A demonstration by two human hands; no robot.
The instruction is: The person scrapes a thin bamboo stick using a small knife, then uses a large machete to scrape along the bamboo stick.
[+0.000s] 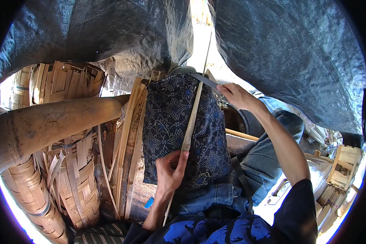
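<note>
A long, thin bamboo strip (193,112) runs from my lap up toward the bright gap at the far side. My left hand (169,171) grips it low down, thumb and fingers pinched around its wider part, and its tail passes under my wrist. In my right hand (236,96) is a knife (206,80), its handle wrapped by my fingers. The grey blade points left and lies across the strip at its upper part, seemingly touching it. Beneath both, a dark blue patterned cloth (164,122) covers my thighs.
At the left stand woven bamboo baskets (79,191), with a thick bamboo pole (57,122) crossing in front. Split bamboo pieces (130,142) lean beside the cloth. Dark plastic sheets (288,49) hang at the far side. A small wooden rack (345,166) stands at the right.
</note>
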